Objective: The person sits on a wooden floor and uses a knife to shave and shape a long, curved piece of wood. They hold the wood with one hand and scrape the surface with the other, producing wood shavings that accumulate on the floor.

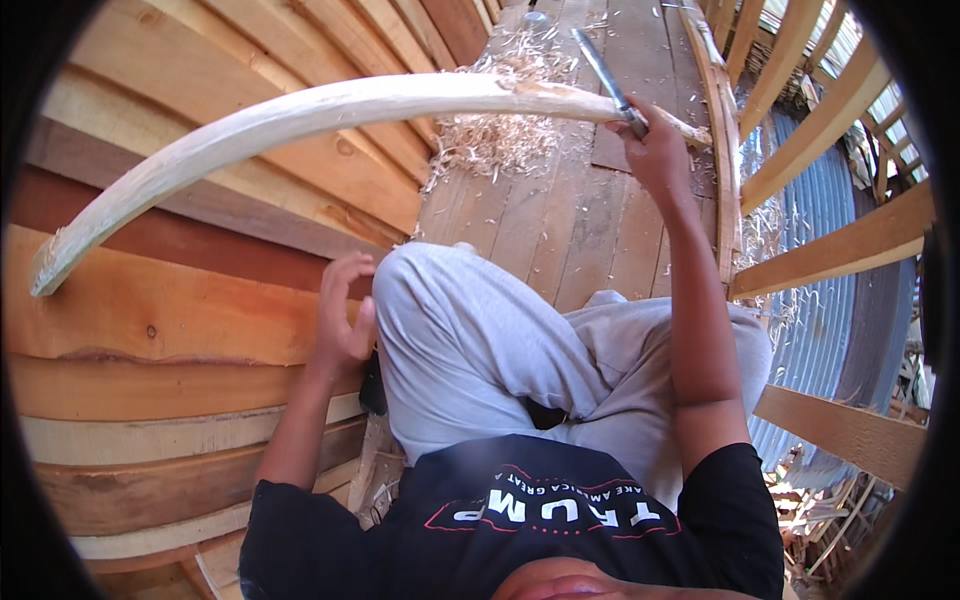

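Observation:
A long, curved, peeled wooden pole [330, 103] arcs across the view from the far left to the right. My right hand [655, 155] is closed at the pole's right end, around the near end of a long, narrow metal-bladed tool [600, 70]. The blade points up and to the left, crossing the pole. Whether the fingers also grip the pole, I cannot tell. My left hand [345, 310] holds nothing. Its fingers are apart and curved, beside my bent left knee [425, 275], apart from the pole.
Stacked wooden boards [190, 310] fill the left side. Wood shavings [500, 140] lie heaped on the plank floor [520, 225] ahead. On the right, a wooden railing [835, 245] with slats runs along the floor edge, with corrugated metal sheets [810, 330] beyond it.

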A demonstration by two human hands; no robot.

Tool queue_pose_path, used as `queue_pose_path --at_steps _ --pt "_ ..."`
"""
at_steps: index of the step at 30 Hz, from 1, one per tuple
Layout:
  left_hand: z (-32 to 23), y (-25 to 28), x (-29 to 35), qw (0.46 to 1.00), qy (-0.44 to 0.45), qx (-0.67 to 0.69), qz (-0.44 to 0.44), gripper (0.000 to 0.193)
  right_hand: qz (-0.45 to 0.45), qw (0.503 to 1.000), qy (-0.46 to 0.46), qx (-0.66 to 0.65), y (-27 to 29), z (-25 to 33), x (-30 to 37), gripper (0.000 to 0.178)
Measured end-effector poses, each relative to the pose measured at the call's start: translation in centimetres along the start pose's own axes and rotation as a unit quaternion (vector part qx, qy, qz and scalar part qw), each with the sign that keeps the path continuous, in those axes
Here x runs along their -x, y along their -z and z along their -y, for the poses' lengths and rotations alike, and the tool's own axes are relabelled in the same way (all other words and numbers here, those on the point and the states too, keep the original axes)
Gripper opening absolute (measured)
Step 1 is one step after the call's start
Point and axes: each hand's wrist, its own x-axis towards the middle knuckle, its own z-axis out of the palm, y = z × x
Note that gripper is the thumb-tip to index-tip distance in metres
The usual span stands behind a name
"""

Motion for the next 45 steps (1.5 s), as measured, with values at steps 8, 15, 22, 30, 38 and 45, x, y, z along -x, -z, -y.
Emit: queue_pose_path --at_steps 8,15,22,30,38,45 --pt "0.6 -2.6 18.1 0.957 0.178 -0.166 0.158 0.054 0.022 1.000 -0.002 -0.021 -0.7 -0.7 -0.3 0.043" --pt "0.9 -4.8 21.6 0.918 0.260 -0.207 0.215 0.064 0.001 0.999 0.022 -0.028 -1.4 -1.8 -0.8 0.039" --pt "0.8 -4.7 21.7 0.917 0.259 -0.214 0.214 0.064 0.004 1.000 0.011 -0.016 -1.2 -1.2 -0.4 0.039" --pt "0.2 -4.9 21.9 0.927 0.254 -0.214 0.174 0.062 -0.017 0.999 0.030 -0.017 -1.4 -1.0 -0.1 0.038" --pt "0.5 -3.8 22.5 0.942 0.231 -0.232 0.079 0.059 -0.001 0.998 0.059 -0.033 -1.5 -1.7 -0.7 0.036" --pt "0.3 -3.2 22.7 0.941 0.246 -0.227 0.046 0.058 0.009 0.999 0.054 -0.002 -1.5 -1.1 -0.7 0.028"
